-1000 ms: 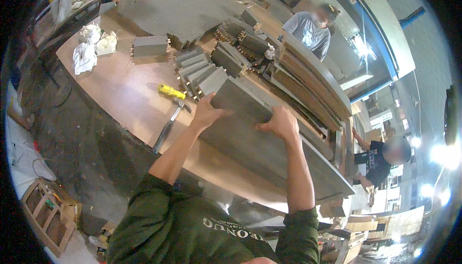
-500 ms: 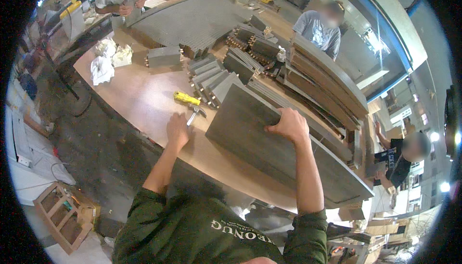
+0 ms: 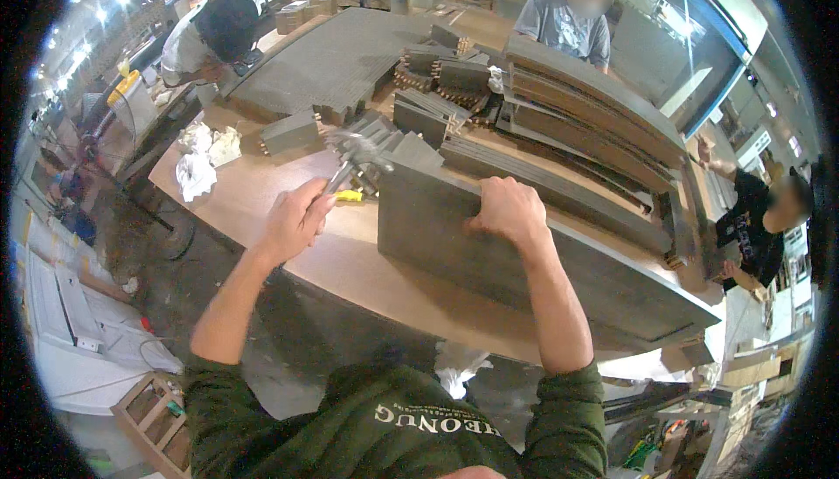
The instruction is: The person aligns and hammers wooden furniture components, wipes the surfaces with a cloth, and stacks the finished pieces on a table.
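My left hand (image 3: 297,221) is closed round the handle of a hammer (image 3: 360,154), raised over the table with its head blurred by motion. My right hand (image 3: 509,211) grips the top edge of a dark grey panel (image 3: 437,217), thumb on the near face and fingers over the far side. The panel stands on its long edge, slanting from the middle of the table to the right. A yellow-handled tool (image 3: 349,196) lies behind my left hand, partly covered. Short grey boards (image 3: 418,149) are heaped just behind the panel's left end.
Stacked long panels (image 3: 585,86) stand behind on the right; grey pieces with wooden dowel ends (image 3: 459,72) lie beside them. Crumpled white cloths (image 3: 199,164) rest on the wooden table (image 3: 262,190) at left. Three other people are around the table, one bent over at far left.
My left hand has taken the hammer off the table and lifted it. The right hand still grips the panel. The person at far left has bent down. The view has shifted.
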`<state>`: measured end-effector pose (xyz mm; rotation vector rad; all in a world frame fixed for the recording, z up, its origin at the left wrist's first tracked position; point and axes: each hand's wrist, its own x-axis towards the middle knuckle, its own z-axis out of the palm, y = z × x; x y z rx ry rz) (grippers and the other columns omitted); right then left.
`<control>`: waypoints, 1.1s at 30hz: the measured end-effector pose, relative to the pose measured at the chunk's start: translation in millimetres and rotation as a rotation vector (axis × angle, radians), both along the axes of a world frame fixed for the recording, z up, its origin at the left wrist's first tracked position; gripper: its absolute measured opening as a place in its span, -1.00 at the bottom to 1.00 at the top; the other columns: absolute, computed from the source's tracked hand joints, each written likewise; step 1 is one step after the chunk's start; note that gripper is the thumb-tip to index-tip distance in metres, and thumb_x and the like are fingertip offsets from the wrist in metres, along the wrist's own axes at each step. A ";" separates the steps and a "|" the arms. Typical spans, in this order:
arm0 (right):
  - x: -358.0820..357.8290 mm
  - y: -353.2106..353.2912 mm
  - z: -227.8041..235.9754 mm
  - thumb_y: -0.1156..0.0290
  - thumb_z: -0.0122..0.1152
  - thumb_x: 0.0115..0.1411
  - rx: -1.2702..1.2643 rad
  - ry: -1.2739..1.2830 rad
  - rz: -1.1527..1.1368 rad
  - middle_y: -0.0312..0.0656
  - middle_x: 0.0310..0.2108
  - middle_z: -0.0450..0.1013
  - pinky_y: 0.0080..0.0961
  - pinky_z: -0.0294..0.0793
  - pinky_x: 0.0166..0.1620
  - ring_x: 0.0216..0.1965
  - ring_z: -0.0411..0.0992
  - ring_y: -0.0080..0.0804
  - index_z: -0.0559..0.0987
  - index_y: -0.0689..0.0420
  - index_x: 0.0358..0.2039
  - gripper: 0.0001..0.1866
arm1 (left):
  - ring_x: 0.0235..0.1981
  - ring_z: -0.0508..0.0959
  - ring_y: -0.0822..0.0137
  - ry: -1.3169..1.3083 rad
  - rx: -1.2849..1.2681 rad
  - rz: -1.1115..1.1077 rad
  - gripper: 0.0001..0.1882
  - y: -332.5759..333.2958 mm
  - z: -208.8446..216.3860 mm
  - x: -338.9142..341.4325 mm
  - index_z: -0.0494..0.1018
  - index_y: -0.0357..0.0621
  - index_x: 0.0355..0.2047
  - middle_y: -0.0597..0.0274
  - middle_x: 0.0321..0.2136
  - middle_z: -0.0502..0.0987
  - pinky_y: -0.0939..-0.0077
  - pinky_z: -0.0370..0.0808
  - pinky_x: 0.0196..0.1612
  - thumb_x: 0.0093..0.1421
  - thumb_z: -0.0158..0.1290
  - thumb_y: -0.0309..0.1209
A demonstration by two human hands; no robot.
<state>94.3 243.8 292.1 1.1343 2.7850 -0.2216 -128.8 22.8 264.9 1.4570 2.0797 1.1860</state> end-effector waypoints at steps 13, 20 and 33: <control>6.2 -3.3 -1.4 0.11 0.43 -0.20 0.046 0.097 0.063 -0.04 -0.32 0.54 -0.27 0.52 -0.17 -0.23 0.51 -0.10 0.58 0.17 -0.33 -0.53 | -0.36 0.51 -0.16 0.706 -0.139 -0.190 -0.63 48.1 55.2 23.6 0.34 -0.19 -0.05 -0.21 -0.44 0.50 0.04 0.41 -0.32 0.25 -0.08 -0.20; 6.6 1.7 -12.7 0.18 0.41 -0.20 0.037 0.116 0.031 0.00 -0.34 0.54 -0.24 0.53 -0.19 -0.25 0.52 -0.05 0.60 0.17 -0.38 -0.60 | -0.35 0.53 -0.14 0.472 0.169 -0.013 -0.64 57.5 69.7 28.7 0.32 -0.27 -0.03 -0.19 -0.42 0.52 0.07 0.43 -0.29 0.25 -0.07 -0.30; 7.0 4.3 -14.9 0.17 0.41 -0.20 0.004 0.101 0.091 0.01 -0.34 0.54 -0.23 0.52 -0.17 -0.24 0.51 -0.06 0.60 0.16 -0.34 -0.58 | -0.45 0.55 -0.09 0.467 0.081 0.060 -0.55 56.8 106.7 50.2 0.30 -0.12 0.10 -0.19 -0.47 0.52 0.13 0.44 -0.37 0.26 -0.09 -0.20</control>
